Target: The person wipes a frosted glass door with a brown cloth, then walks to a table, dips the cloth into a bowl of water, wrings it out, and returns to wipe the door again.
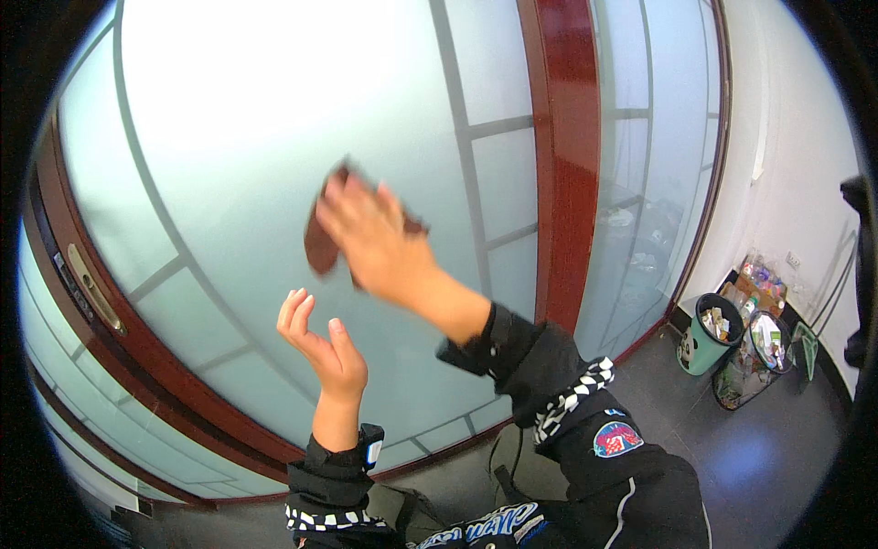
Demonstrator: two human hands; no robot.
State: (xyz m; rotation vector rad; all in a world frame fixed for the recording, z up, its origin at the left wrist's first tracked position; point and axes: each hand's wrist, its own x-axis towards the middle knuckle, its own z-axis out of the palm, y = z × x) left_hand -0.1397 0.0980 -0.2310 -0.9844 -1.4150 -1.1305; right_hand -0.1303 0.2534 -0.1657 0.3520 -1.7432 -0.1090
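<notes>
A frosted glass door panel with grey line patterns stands before me in a dark red frame. My right hand presses a brown cloth flat to the glass, palm down; the hand is blurred. Parts of the cloth show past the fingers on both sides, and the rest is hidden beneath the palm. Lower and to the left, my left hand is raised with its fingers apart and slightly curled, holding nothing. Whether it touches the glass I cannot tell.
At the left is a door edge with a recessed metal handle. A red post separates the panel from more glass. On the dark floor at the right stand a green bin, a mesh basket full of waste, and plastic bottles by the wall.
</notes>
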